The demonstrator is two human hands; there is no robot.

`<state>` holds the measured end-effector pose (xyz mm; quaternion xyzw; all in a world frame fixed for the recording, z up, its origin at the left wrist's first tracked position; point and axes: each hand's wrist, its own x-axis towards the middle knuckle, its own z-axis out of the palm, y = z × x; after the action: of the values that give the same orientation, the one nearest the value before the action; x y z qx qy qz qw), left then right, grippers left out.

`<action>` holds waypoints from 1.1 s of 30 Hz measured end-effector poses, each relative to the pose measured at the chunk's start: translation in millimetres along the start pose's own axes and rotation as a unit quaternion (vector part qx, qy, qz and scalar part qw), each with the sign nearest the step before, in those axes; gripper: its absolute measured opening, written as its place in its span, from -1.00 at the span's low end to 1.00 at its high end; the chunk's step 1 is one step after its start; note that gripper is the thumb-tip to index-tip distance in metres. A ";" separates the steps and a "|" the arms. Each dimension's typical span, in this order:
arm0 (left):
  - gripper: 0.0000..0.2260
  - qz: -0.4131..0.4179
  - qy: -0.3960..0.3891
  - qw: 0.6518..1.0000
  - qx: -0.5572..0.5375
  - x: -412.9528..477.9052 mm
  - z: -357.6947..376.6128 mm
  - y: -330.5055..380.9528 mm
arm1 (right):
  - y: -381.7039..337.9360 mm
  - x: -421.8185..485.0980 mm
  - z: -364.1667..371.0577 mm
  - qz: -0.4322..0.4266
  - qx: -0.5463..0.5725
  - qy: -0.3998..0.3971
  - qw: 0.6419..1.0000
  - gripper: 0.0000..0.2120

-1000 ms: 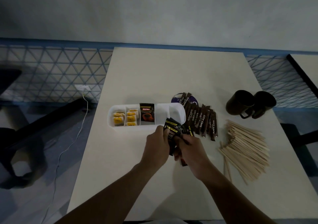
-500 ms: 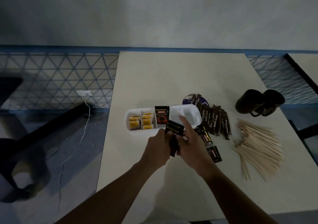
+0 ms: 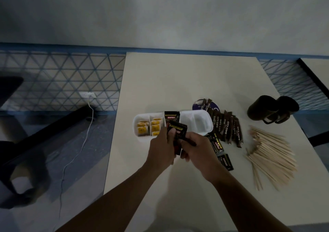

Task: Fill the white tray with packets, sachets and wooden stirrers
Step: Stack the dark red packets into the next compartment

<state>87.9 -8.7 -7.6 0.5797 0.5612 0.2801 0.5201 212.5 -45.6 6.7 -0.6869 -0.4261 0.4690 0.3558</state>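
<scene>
Cream table [image 3: 178,82] is standing against a grey wall [image 3: 160,14]. Tray [image 3: 199,123] is lying near its left edge, long axis left-to-right. My left hand [image 3: 161,149] and right hand [image 3: 199,151] are together gripping packets [image 3: 179,131] at its near rim.

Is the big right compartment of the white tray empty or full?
Empty: the right compartment of the white tray shows only bare plastic.

1. Qty 1: white tray [image 3: 200,124].
2. Qty 3 plus one held bundle: black sachets [image 3: 171,118]. 1 stands upright in the tray and 2 lie flat on the table [image 3: 178,82]. The bundle count is not readable.
3. Qty at least 6, overlapping: brown stick sachets [image 3: 226,126].
4. Qty at least 4, stacked: yellow packets [image 3: 142,130].
5. Qty not countable, one loose pile: wooden stirrers [image 3: 272,153].
6. Qty 2: dark mugs [image 3: 259,108].
7. Qty 1: blue disc [image 3: 197,105].
8. Qty 2: left hand [image 3: 162,148], right hand [image 3: 197,151].
</scene>
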 end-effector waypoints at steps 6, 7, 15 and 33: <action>-0.78 0.006 0.010 1.000 -0.012 10.6 -4.1 9.7 | -10.0 17.5 -9.3 0.006 0.014 -0.014 1.000 -0.83; -0.78 0.005 0.003 1.000 -0.005 12.9 -6.0 11.1 | -11.6 21.2 -11.1 0.006 0.009 -0.014 1.000 -0.82; -0.69 0.015 0.056 0.986 0.157 39.4 -37.4 12.4 | -23.1 63.9 -31.9 -0.031 -0.153 0.006 0.988 -0.85; -0.09 -0.032 -0.036 0.903 0.427 67.5 -44.8 -8.8 | -16.9 113.3 -11.8 -0.113 -0.323 -0.024 0.939 -0.55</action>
<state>58.4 66.4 -19.5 0.7378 0.6260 -0.0246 0.2514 241.8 64.0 -13.3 -0.7012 -0.6376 0.2788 0.1548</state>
